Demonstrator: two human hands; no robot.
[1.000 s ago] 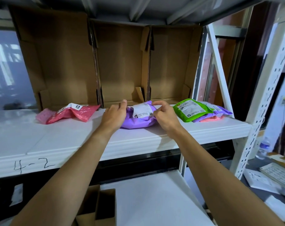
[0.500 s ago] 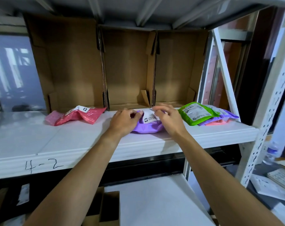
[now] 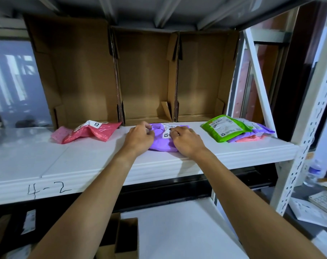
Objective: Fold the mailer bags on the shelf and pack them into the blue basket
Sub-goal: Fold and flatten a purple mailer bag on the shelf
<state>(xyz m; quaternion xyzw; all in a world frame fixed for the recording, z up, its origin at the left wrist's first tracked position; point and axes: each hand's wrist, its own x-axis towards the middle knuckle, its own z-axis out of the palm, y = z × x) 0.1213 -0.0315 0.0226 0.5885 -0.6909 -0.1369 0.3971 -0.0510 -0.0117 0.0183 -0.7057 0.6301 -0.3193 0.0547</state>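
Note:
A purple mailer bag [image 3: 161, 144] with a white label lies on the white shelf [image 3: 84, 161] in the middle, partly folded. My left hand [image 3: 139, 137] grips its left side with curled fingers. My right hand [image 3: 187, 140] grips its right side, fingertips on the label. A pink mailer bag [image 3: 91, 131] lies crumpled to the left. On the right a green mailer bag [image 3: 225, 128] tops a small pile of purple and pink bags [image 3: 252, 136]. No blue basket is in view.
Three open cardboard boxes [image 3: 145, 75] stand on their sides at the back of the shelf. A white shelf post [image 3: 308, 131] rises at the right. A lower white shelf [image 3: 177, 230] and a small carton [image 3: 125, 238] lie below. A water bottle [image 3: 313, 171] stands far right.
Both hands have drawn closer together over the purple bag, bunching it into a smaller, flatter bundle. The camera has also tilted up a little.

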